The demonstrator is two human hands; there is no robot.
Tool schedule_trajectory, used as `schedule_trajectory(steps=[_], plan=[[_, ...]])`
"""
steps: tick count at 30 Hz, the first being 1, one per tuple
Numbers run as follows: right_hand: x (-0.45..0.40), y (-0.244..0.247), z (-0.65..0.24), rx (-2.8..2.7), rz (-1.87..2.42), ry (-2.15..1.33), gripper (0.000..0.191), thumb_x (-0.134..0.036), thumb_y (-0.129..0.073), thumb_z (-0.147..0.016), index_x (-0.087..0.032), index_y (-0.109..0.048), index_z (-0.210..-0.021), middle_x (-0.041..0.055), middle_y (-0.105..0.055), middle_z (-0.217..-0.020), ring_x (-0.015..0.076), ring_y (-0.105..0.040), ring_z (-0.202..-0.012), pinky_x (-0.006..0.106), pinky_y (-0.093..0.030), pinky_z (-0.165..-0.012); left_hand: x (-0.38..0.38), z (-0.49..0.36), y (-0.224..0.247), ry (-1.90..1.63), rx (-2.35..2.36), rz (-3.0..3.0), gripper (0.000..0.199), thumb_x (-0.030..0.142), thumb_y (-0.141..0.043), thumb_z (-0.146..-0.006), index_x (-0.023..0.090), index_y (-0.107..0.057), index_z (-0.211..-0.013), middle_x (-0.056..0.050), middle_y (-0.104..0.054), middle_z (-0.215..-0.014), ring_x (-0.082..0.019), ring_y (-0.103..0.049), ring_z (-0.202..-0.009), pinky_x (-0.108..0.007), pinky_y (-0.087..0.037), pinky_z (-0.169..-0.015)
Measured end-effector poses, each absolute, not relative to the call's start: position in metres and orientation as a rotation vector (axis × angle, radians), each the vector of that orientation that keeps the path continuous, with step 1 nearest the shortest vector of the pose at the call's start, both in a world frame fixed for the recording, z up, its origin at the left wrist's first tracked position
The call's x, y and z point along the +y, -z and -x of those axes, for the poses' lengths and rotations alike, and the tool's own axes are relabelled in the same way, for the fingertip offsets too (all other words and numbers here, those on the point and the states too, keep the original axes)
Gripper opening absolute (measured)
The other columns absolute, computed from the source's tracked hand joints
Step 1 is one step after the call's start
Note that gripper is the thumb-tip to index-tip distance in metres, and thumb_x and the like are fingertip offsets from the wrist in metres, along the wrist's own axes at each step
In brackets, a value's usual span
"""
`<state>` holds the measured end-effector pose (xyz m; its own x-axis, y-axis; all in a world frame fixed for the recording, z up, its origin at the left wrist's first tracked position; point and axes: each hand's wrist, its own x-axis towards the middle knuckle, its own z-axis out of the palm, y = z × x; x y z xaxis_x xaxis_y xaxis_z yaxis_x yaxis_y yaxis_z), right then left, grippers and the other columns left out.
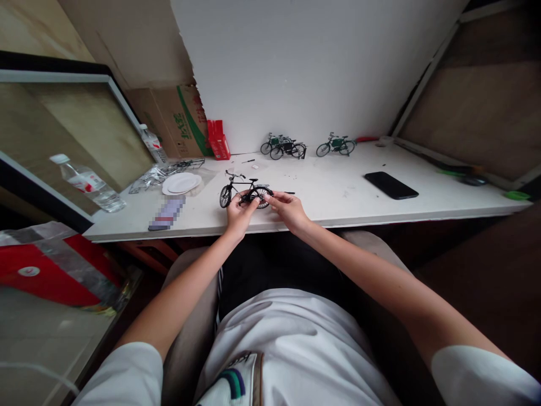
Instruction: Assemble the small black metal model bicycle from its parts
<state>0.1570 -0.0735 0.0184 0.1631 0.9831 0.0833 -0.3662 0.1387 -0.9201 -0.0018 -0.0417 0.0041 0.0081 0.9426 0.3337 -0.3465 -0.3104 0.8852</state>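
Note:
A small black model bicycle (242, 184) is held upright near the front edge of the white table (329, 213), its front wheel to the left. My left hand (241, 214) grips it from below, around the pedals and the front of the rear wheel. The fingers of my right hand (291, 208) are pinched at the back of the rear wheel; any small part between them is too small to make out. A thin dark tool or rod (289, 193) shows just beyond my right hand.
Model bicycles (288, 149) (336, 145) stand by the wall. A black phone (391, 185) lies right. White round lids (181, 183), clear plastic bags, a red box (218, 141) and water bottles (91, 183) are left. A cardboard box (169, 121) leans behind.

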Motion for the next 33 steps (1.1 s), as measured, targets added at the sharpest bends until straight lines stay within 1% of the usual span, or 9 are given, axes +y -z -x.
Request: schedule_trajectory(steps=[4, 9, 16, 20, 24, 26, 28, 31, 33], plan=[[-0.073, -0.015, -0.158, -0.909, 0.935, -1.161, 0.053, -0.058, -0.097, -0.063, -0.022, -0.083, -0.1, 0.0057, -0.081, -0.116, 0.0203, -0.07, -0.106, 0.029, -0.053, -0.083, -0.041, 0.002, -0.005, -1.53, 0.733, -1.179, 0.065, 0.043, -0.098, -0.068, 0.015, -0.067, -0.118, -0.012, -0.081, -0.105, -0.023, -0.08, -0.095, -0.041, -0.061, -0.1], [-0.072, -0.013, -0.158, -0.936, 0.958, -1.123, 0.054, -0.062, -0.094, -0.067, -0.021, -0.082, -0.101, 0.0052, -0.081, -0.111, 0.0185, -0.07, -0.1, 0.028, -0.053, -0.08, -0.04, 0.002, -0.005, -1.508, 0.737, -1.199, 0.062, 0.041, -0.096, -0.071, 0.015, -0.068, -0.119, -0.012, -0.081, -0.108, -0.023, -0.08, -0.096, -0.04, -0.061, -0.1], [-0.072, -0.014, -0.158, -0.942, 0.972, -1.117, 0.054, -0.062, -0.094, -0.067, -0.021, -0.081, -0.1, 0.0051, -0.08, -0.107, 0.0182, -0.069, -0.096, 0.028, -0.052, -0.08, -0.041, 0.002, -0.006, -1.482, 0.727, -1.185, 0.066, 0.04, -0.098, -0.067, 0.015, -0.067, -0.118, -0.013, -0.082, -0.107, -0.024, -0.081, -0.096, -0.042, -0.061, -0.102], [-0.07, -0.015, -0.159, -0.964, 0.97, -1.158, 0.054, -0.062, -0.092, -0.069, -0.021, -0.081, -0.103, 0.0061, -0.08, -0.108, 0.0181, -0.07, -0.099, 0.028, -0.052, -0.084, -0.038, 0.005, -0.009, -1.475, 0.745, -1.177, 0.066, 0.041, -0.099, -0.066, 0.015, -0.066, -0.117, -0.012, -0.082, -0.105, -0.023, -0.081, -0.092, -0.041, -0.063, -0.098], [-0.063, -0.019, -0.17, -0.995, 0.98, -1.075, 0.057, -0.065, -0.081, -0.08, -0.02, -0.076, -0.115, 0.008, -0.08, -0.108, 0.019, -0.071, -0.101, 0.031, -0.054, -0.087, -0.028, 0.013, -0.017, -1.52, 0.743, -1.15, 0.066, 0.043, -0.099, -0.065, 0.015, -0.065, -0.115, -0.011, -0.082, -0.1, -0.022, -0.081, -0.088, -0.039, -0.064, -0.092], [-0.057, -0.023, -0.181, -1.068, 1.038, -0.944, 0.054, -0.062, -0.075, -0.086, -0.02, -0.072, -0.12, 0.0088, -0.081, -0.106, 0.0206, -0.072, -0.1, 0.032, -0.055, -0.085, -0.022, 0.019, -0.021, -1.558, 0.746, -1.132, 0.066, 0.043, -0.1, -0.064, 0.016, -0.065, -0.112, -0.009, -0.082, -0.097, -0.022, -0.081, -0.085, -0.037, -0.064, -0.088], [-0.05, -0.027, -0.192, -1.227, 1.131, -0.757, 0.047, -0.056, -0.069, -0.092, -0.019, -0.073, -0.12, 0.0099, -0.081, -0.104, 0.0231, -0.073, -0.101, 0.034, -0.055, -0.084, -0.017, 0.025, -0.024, -1.588, 0.769, -1.125, 0.066, 0.043, -0.1, -0.062, 0.016, -0.065, -0.111, -0.009, -0.082, -0.095, -0.022, -0.081, -0.083, -0.036, -0.064, -0.085], [-0.037, -0.032, -0.203, -1.568, 1.298, -0.458, 0.033, -0.042, -0.061, -0.098, -0.018, -0.078, -0.113, 0.0124, -0.081, -0.109, 0.0257, -0.073, -0.102, 0.038, -0.054, -0.093, -0.012, 0.031, -0.024, -1.604, 0.812, -1.116, 0.065, 0.041, -0.1, -0.063, 0.015, -0.064, -0.111, -0.009, -0.081, -0.092, -0.023, -0.081, -0.082, -0.037, -0.064, -0.084], [-0.027, -0.034, -0.204, -1.764, 1.418, -0.327, 0.031, -0.033, -0.058, -0.099, -0.016, -0.081, -0.111, 0.0136, -0.081, -0.112, 0.0278, -0.071, -0.104, 0.039, -0.052, -0.098, -0.009, 0.034, -0.022, -1.605, 0.835, -1.112, 0.064, 0.04, -0.099, -0.063, 0.015, -0.063, -0.11, -0.009, -0.08, -0.09, -0.023, -0.081, -0.08, -0.037, -0.064, -0.083]])
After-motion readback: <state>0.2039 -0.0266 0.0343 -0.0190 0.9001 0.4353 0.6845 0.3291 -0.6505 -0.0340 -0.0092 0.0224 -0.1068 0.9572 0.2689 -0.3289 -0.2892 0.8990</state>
